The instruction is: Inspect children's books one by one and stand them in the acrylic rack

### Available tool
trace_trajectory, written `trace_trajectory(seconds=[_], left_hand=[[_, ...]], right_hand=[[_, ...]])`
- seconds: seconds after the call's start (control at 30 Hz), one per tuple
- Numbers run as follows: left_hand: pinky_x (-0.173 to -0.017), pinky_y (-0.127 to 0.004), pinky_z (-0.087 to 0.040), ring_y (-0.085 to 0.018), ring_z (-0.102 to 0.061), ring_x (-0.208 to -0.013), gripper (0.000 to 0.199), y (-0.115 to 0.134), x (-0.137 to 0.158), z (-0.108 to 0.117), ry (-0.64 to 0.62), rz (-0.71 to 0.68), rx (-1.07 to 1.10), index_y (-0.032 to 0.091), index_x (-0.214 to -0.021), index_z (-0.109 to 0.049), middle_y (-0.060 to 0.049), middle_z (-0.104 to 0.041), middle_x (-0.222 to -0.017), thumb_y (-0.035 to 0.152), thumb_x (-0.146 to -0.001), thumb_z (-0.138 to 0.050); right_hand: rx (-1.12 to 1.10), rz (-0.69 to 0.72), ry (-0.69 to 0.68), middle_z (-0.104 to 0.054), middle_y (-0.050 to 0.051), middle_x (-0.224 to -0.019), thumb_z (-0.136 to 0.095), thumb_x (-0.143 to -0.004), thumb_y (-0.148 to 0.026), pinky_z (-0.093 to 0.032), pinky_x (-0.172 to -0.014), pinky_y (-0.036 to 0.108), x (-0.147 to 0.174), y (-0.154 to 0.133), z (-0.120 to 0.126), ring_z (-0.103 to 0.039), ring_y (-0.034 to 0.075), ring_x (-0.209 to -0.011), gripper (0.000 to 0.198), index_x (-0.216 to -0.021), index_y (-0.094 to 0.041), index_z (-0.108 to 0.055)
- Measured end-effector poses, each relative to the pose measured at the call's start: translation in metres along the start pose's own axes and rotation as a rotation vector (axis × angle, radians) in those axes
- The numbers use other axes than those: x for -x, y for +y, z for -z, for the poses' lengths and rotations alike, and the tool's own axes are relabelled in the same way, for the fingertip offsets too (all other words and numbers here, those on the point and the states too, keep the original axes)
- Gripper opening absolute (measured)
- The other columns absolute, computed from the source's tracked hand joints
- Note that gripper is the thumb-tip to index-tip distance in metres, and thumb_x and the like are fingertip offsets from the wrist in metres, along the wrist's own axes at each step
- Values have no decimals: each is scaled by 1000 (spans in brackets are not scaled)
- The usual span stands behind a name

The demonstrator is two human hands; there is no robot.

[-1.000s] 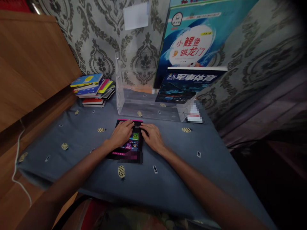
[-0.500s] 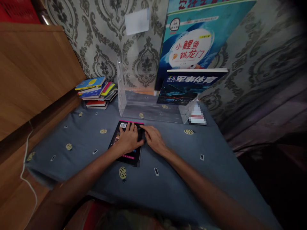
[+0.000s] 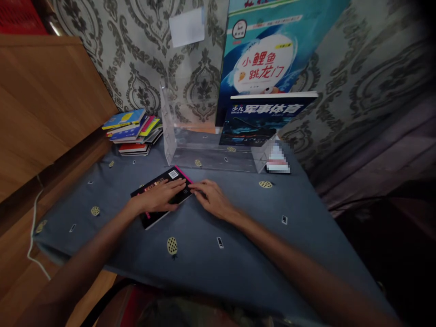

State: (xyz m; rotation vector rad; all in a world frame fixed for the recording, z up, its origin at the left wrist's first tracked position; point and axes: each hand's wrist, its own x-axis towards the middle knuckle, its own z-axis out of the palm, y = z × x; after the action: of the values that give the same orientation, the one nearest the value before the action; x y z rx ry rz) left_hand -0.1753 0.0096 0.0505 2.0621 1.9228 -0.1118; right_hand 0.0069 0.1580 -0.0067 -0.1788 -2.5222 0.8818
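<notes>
A thin black book (image 3: 170,196) with a pink spine edge and a white barcode label lies flat on the cloth-covered table, turned at a slant. My left hand (image 3: 158,195) rests flat across its cover, fingers stretched toward the right and hiding part of the print. At the book's right corner, the fingertips and thumb of my right hand (image 3: 213,200) close on the edge. Just beyond the book stands a clear acrylic book rack (image 3: 211,156). A dark blue book (image 3: 262,118) and a tall teal book (image 3: 262,54) stand upright in the rack's right part.
Several books lie in an uneven stack (image 3: 131,131) at the back left. A pixelated object (image 3: 278,159) sits right of the rack. The grey-blue tablecloth (image 3: 252,254) has pineapple prints. A wooden cabinet (image 3: 51,113) borders the left, with a white cable (image 3: 33,236) hanging below it.
The black book has turned clockwise, its lower end swinging left and its barcode end pointing up-right. My left hand moved left with it; my right hand shifted slightly left. The view moved a little.
</notes>
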Motion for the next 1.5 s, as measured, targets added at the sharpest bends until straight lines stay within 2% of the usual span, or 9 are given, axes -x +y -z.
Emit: trace_trajectory(seconds=[0.13, 0.27, 0.37, 0.5, 0.63, 0.8, 1.0, 1.27, 1.5], left_hand=[[-121, -44, -28, -24, -26, -152, 77, -19, 15, 8, 13, -131, 39, 26, -156, -31, -9, -28, -164, 16, -85, -60], [-118, -44, -34, -22, -28, -151, 87, -30, 21, 6, 58, -87, -21, 35, -154, -32, -3, -29, -163, 1, -77, -55], [-117, -43, -37, -21, -31, -150, 89, -33, 22, 0, 114, -59, -80, 36, -153, -34, -2, -31, -163, -3, -75, -52], [-115, -46, -38, -25, -36, -148, 69, -30, 20, -5, 150, -28, -95, 33, -151, -39, -6, -35, -161, 17, -88, -61], [-113, -47, -42, -28, -48, -140, 49, -25, 12, -9, 237, -7, -112, 22, -140, -55, -13, -49, -152, 40, -95, -61], [-105, -43, -51, -25, -62, -125, 34, -20, 5, -20, 392, -88, -159, 15, -124, -66, -13, -66, -133, 36, -100, -54], [-105, -46, -52, -27, -60, -127, 34, -16, 5, -31, 433, -110, -257, 13, -124, -65, -15, -68, -130, 31, -104, -46], [-100, -44, -57, -25, -65, -122, 34, -22, 3, -31, 504, -156, -156, 16, -123, -67, -12, -70, -126, 28, -105, -42], [-98, -42, -58, -24, -66, -120, 36, -20, 5, -19, 418, -105, -98, 19, -124, -67, -9, -70, -129, 28, -105, -39]], right_hand=[[-120, 26, -85, -72, 9, -108, -51, -95, -14, -52, -94, 41, 2, -11, -4, -63, 21, -103, 33, -124, -21, -67], [-135, 66, -133, -67, 10, -114, -51, -95, -14, -51, -99, 42, 6, -18, -11, -62, 21, -108, 34, -124, -22, -67], [-114, 90, -157, -66, 8, -115, -53, -95, -15, -50, -101, 44, 7, -19, -13, -62, 21, -110, 35, -126, -26, -66], [-208, 84, -126, -68, 9, -117, -48, -95, -12, -51, -99, 40, 3, -12, -12, -63, 20, -110, 37, -126, -22, -65], [-208, 30, -77, -69, 10, -120, -46, -94, -11, -50, -101, 44, -8, 6, -12, -62, 21, -113, 40, -129, -20, -63], [-132, -2, -41, -67, 8, -128, -45, -91, -8, -46, -107, 47, -31, 32, -14, -58, 22, -122, 45, -130, -23, -63], [-67, -25, 11, -68, 7, -127, -46, -87, -4, -43, -110, 45, -52, 49, -19, -56, 22, -124, 49, -128, -22, -65], [-60, 39, 26, -73, 3, -119, -47, -83, 0, -45, -107, 44, -50, 51, -22, -59, 21, -121, 46, -111, -24, -74], [-77, 35, 17, -76, 1, -114, -48, -79, 5, -44, -109, 44, -48, 48, -20, -62, 19, -120, 48, -100, -26, -78]])
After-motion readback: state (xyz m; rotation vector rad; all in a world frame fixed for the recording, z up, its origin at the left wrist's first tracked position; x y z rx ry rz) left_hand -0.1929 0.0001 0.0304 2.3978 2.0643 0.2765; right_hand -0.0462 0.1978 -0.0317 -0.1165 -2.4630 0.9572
